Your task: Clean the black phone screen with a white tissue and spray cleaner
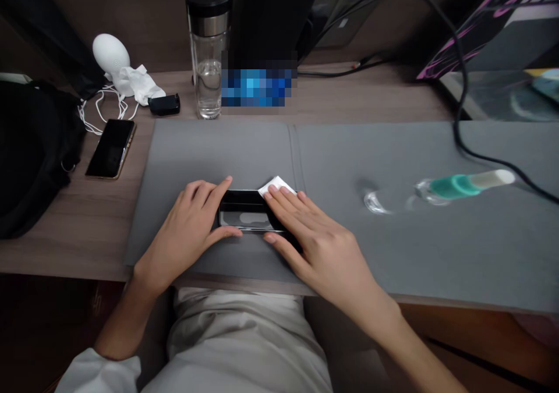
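Note:
A black smartphone [244, 218] lies crosswise on a grey desk mat [349, 253], close to the front edge; its dark screen shows reflections. My left hand [187, 224] grips its left end, thumb along the near edge and fingers at the far side. My right hand [314, 236] presses a folded white wipe [278, 186] against the right part of the screen, fingers stretched together and thumb at the near edge. Most of the wipe is hidden under the fingers. To the right is a blurred clear bottle with teal liquid [454, 187], near a small clear cap [375, 202].
Behind the mat stands a glass water bottle [209, 84]. Another phone [111, 148], a small black object [165, 105], crumpled tissue [140, 84] and a white cable lie at left, beside a black bag [35, 154]. A black cable [463, 84] loops over the right side.

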Demonstrator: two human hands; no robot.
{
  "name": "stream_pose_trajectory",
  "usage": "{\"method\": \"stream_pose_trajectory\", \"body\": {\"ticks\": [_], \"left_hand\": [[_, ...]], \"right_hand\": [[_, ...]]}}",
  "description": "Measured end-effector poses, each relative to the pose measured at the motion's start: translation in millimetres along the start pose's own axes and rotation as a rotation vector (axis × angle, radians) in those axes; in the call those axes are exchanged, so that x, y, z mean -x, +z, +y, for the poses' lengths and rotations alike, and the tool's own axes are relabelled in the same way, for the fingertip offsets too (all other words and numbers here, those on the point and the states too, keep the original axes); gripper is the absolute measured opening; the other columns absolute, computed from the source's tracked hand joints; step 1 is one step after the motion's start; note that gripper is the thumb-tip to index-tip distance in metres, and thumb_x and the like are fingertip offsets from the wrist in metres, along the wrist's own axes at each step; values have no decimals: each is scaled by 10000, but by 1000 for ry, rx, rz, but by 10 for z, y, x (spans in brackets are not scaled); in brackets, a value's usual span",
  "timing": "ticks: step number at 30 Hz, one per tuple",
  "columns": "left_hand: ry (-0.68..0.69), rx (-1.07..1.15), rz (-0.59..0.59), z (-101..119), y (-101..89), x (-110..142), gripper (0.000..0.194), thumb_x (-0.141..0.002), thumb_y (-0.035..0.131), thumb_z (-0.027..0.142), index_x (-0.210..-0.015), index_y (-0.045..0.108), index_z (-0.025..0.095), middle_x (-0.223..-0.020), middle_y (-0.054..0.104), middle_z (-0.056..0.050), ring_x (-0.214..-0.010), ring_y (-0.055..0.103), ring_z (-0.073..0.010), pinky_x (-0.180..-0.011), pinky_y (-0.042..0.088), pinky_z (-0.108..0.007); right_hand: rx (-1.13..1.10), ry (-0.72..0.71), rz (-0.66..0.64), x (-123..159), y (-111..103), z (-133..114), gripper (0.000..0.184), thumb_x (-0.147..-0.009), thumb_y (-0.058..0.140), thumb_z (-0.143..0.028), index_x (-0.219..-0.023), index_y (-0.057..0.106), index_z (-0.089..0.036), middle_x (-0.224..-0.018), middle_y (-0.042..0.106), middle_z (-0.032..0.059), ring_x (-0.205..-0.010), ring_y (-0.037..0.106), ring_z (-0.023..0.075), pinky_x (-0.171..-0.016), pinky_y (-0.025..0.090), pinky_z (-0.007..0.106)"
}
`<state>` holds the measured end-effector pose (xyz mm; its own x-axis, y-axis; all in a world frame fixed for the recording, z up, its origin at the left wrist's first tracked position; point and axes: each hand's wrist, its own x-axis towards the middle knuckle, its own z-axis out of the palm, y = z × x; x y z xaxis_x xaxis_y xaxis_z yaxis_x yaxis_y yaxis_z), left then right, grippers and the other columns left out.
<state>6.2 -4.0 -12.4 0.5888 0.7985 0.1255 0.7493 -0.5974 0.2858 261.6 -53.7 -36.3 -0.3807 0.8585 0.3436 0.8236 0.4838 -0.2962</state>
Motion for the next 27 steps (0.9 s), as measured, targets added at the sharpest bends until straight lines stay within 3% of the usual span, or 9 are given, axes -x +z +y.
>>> {"method": "stream_pose_trajectory", "body": {"ticks": [5,16,27], "left_hand": [[24,-38,7,-8,15,2,869,-981,605,639,-1638,337,136,-1428,586,-170,-1311,534,-327,-1124,482,-504],[44,-43,4,-18,-7,-3,868,-982,615,627,-1642,313,152,-1471,563,-172,-1324,525,-334,-1123,491,-500],[56,-47,2,-50,12,8,795,-1050,603,512,-1690,242,208,-1488,550,-160,-1340,519,-338,-1130,482,-522]], "right_hand": [[-9,-27,3,-108,60,-99,642,-1082,563,-446,-1625,452,-121,-1628,521,155,-1534,482,309,-1271,446,564],[-113,-146,-68,-331,136,-311,783,-1075,473,-617,-1546,511,8,-1628,483,211,-1548,462,300,-1309,377,510],[-236,-228,-89,-335,116,-353,742,-1057,534,-604,-1527,554,-30,-1589,558,187,-1543,472,294,-1302,395,502]]}}
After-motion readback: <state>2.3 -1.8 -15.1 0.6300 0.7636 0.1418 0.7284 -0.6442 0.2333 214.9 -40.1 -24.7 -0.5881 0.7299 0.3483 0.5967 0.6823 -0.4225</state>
